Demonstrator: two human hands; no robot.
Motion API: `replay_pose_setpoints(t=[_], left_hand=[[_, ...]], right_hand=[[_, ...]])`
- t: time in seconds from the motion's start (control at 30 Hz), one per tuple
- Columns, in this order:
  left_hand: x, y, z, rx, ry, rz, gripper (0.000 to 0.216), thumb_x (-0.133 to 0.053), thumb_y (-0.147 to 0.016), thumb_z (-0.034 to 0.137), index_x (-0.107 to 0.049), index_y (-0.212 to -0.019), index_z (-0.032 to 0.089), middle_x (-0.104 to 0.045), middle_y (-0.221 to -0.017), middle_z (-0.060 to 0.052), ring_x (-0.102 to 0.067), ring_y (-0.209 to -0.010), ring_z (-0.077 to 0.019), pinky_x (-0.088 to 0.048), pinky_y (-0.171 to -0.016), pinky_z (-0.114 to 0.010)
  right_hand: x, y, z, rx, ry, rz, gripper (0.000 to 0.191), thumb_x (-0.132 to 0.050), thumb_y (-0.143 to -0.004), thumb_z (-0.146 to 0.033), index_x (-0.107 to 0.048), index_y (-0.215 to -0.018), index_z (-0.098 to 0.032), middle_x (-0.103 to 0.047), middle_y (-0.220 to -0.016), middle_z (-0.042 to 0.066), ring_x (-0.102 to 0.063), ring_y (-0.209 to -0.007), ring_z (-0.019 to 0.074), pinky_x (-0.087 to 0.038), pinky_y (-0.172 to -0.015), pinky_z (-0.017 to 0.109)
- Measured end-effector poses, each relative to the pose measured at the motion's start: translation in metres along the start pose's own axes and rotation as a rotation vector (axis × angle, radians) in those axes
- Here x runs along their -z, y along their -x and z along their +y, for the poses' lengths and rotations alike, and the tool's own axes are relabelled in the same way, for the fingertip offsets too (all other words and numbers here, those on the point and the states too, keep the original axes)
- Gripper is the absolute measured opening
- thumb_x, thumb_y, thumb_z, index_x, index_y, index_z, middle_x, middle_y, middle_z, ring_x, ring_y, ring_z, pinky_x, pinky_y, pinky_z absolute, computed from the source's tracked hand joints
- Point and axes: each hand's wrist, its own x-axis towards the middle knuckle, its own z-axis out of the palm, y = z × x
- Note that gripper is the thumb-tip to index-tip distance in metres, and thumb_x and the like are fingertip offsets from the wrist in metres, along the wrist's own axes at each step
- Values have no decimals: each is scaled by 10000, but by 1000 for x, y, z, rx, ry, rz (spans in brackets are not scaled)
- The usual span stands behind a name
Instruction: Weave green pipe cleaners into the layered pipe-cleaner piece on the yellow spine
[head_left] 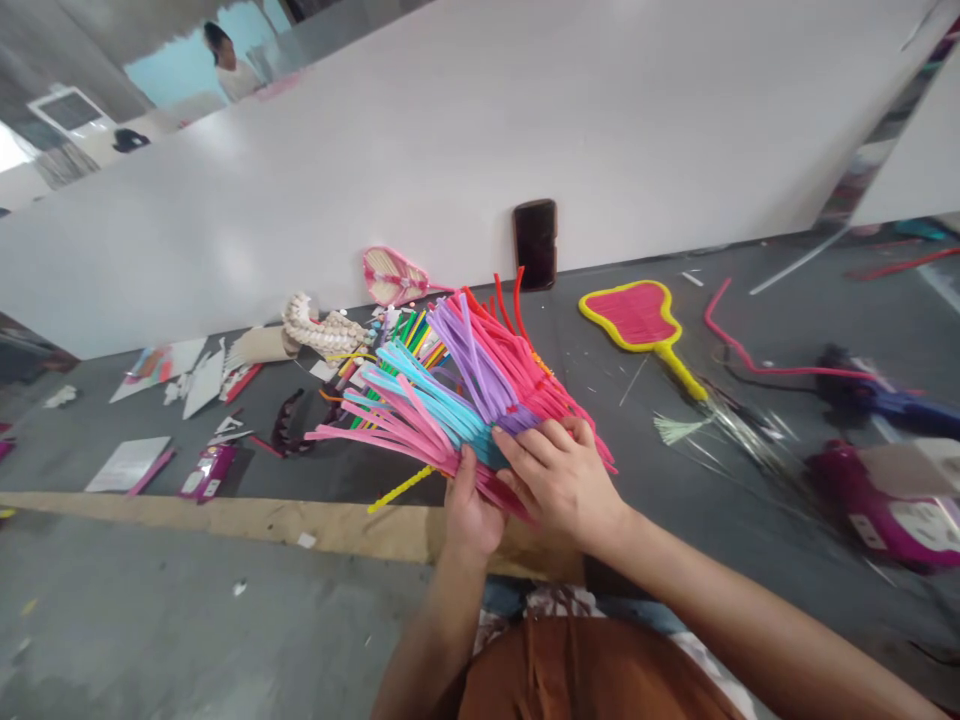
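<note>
A thick fan of coloured pipe cleaners (450, 385), pink, light blue, purple and red, spreads out above the grey table (675, 480). My left hand (471, 510) grips the bundle from below at its near end. My right hand (559, 470) lies on top of the same end with its fingers curled over the stems. A yellow bumpy pipe cleaner (401, 488) sticks out to the left under the bundle.
A yellow-rimmed pink fan (637, 318), a dark phone (535, 243) leaning on the white wall, a second pink fan (394, 275), a bent red pipe cleaner (739, 345), glue guns (885, 395) at right, and paper scraps and packets (206, 470) at left.
</note>
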Motion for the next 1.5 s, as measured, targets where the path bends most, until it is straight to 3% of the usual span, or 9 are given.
replay_pose_setpoints(t=[0.13,0.43,0.53,0.67,0.83,0.93,1.07,1.27,1.5], left_hand=[[-4,3,-1,10,48,-12,224,-676,-850,360,-716,-966,172,-752,-970,-31,-705,-892,-153,-553,-872,-279],[4,-3,1,93,149,-24,309,-488,-967,351,-697,-1088,158,-751,-1006,-59,-709,-902,-149,-546,-870,-265],[1,-9,8,71,205,-52,378,-376,-1005,336,-681,-1166,180,-756,-1038,-62,-698,-997,-171,-513,-969,-318],[-1,-18,14,66,252,-61,433,-312,-1022,344,-668,-1217,195,-758,-1058,-60,-690,-1047,-193,-455,-1058,-386],[-1,-21,10,138,257,-106,469,-284,-1025,370,-673,-1220,196,-756,-1068,-72,-692,-1055,-196,-435,-1081,-392],[-5,-19,6,151,247,-124,476,-281,-1023,391,-657,-1247,202,-739,-1119,-77,-677,-1092,-205,-424,-1093,-411],[-12,-15,0,136,223,-161,438,-344,-1011,402,-608,-1309,220,-706,-1204,-72,-630,-1179,-211,-393,-1119,-423],[-13,-9,0,109,195,-161,424,-428,-964,433,-648,-1256,218,-718,-1173,-90,-635,-1165,-266,-412,-1083,-505],[-15,-2,2,112,213,-191,463,-408,-961,503,-634,-1276,250,-704,-1205,-77,-615,-1192,-284,-421,-1071,-536]], right_hand=[[0,0,0,-8,2,-2,344,-459,-984,-318,-622,-1223,-133,-694,-886,65,-493,-812,216,-298,-761,402],[-1,-7,-4,-62,-38,-86,355,-505,-963,-347,-616,-1252,-174,-700,-947,66,-526,-853,220,-315,-798,410],[11,-15,8,-105,-147,-46,333,-481,-971,-360,-630,-1230,-211,-707,-1003,63,-549,-912,222,-350,-806,401],[26,-32,47,-338,-279,36,397,-433,-970,-392,-602,-1266,-188,-665,-1207,113,-552,-1095,271,-415,-911,450],[31,-59,91,-483,-733,-255,547,-428,-937,-558,-580,-1314,-193,-630,-1310,93,-570,-1197,265,-450,-1023,429],[32,-73,95,-478,-934,-457,536,-470,-899,-628,-661,-1188,-219,-700,-1184,43,-623,-1119,269,-514,-942,383],[31,-83,87,-489,-1134,-672,455,-650,-820,-529,-648,-1138,-203,-728,-1093,28,-677,-975,237,-556,-814,335],[27,-89,91,-462,-1128,-667,353,-704,-767,-379,-634,-1049,-179,-730,-1010,10,-670,-883,195,-539,-795,311],[20,-91,103,-358,-1160,-675,399,-699,-783,-381,-609,-1101,-158,-719,-1009,19,-656,-889,178,-528,-807,307]])
